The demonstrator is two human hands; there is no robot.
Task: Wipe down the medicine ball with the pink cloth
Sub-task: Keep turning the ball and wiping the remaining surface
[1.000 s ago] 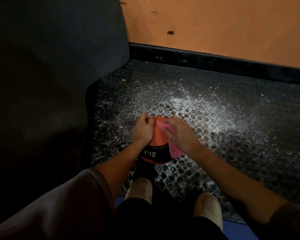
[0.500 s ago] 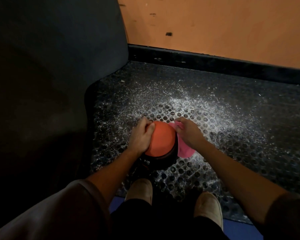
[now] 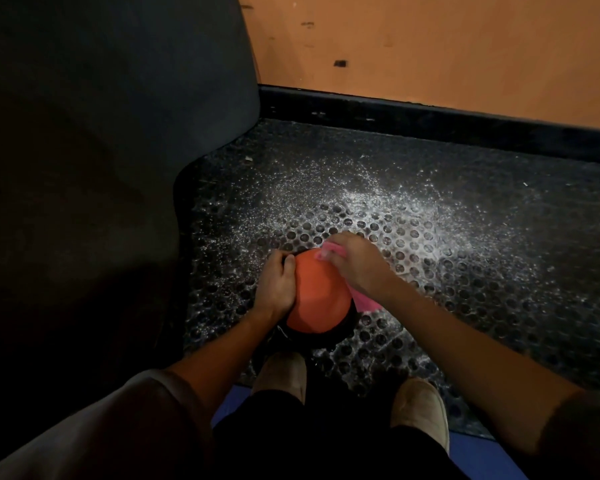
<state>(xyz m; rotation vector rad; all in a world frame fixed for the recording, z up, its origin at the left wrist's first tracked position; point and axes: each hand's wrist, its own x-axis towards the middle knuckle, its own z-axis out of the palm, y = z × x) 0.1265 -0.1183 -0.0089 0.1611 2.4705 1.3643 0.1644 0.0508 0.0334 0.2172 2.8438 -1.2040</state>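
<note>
Dusty black perforated floor mat point(image 3: 430, 237).
Round orange medicine ball point(image 3: 312, 299) clasped in L grip point(image 3: 278, 289); overlap strokes w/ pink cloth point(image 3: 366, 302) held in R grip point(image 3: 357, 268).

The person's loose grey-brown sleeves end near the elbows; the left sleeve point(image 3: 94, 427) looks paler than the right sleeve point(image 3: 584, 436) (the light is dim). Forearms, left hand point(image 3: 278, 285) and right hand point(image 3: 357, 268) are bare. Black legwear point(image 3: 309, 443) meets tan slip-on shoes point(image 3: 284, 375).

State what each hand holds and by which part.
The left hand grips the medicine ball by its left side. The right hand holds the pink cloth by its far part, against the ball's right side; the near end hangs free.
</note>
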